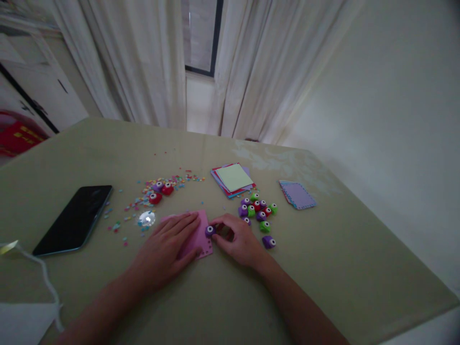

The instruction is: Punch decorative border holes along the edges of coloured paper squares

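- Head view: L hand point(163, 249) flat, fingers extended, palm down on pink paper sheet point(203, 235); grasping nothing, just pressing.
- R hand point(241, 241) pinching purple mini punch point(210, 231) (w/ eye on top) btwn thumb & fingers, at sheet's R edge.
- Pink sheet mostly under L hand; small holes show nr its lower R corner, btwn both hands.
- Cluster of mini punches point(251, 211), purple/green/red, just beyond & R of R hand; lone purple punch point(269, 242) nearer, R of same hand.
- Stack of colored paper squares point(234, 177), pale green on top, beyond R hand.
- Purple-topped stack w/ punched edges point(297, 195) farther R of R hand.
- Multicolor confetti point(138, 202) beyond & L of L hand, w/ 3 punches point(155, 198) (2 red, 1 purple) in it; shiny round disc point(147, 219) nr L hand.
- Black-screened tablet point(75, 220) well L of L hand; white cord point(46, 280) nearer the person.
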A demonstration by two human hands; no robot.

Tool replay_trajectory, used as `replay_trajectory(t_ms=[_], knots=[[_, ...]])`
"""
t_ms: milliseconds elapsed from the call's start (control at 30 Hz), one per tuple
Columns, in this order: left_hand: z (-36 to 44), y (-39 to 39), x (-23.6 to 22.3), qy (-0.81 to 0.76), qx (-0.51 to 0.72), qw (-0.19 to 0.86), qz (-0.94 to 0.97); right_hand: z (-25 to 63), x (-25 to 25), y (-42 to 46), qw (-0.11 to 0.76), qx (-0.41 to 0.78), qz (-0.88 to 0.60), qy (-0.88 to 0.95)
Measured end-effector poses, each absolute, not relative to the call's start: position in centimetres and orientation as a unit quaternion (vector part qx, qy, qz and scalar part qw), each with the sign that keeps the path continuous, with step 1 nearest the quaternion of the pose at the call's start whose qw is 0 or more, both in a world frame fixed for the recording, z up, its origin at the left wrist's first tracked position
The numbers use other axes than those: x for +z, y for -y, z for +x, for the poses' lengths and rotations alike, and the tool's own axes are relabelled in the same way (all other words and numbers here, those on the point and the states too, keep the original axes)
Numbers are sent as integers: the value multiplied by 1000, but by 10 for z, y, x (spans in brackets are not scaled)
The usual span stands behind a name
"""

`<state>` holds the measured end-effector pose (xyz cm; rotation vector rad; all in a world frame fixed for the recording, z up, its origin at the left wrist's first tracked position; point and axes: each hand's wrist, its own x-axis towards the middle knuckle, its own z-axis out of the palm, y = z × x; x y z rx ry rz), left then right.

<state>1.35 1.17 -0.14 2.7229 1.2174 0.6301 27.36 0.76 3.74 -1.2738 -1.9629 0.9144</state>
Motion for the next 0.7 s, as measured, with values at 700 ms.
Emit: replay_trajectory(t_ms=[700], knots=[[13,-11,-4,-407,203,67,888,275,36,-9,316,356,-477,739]])
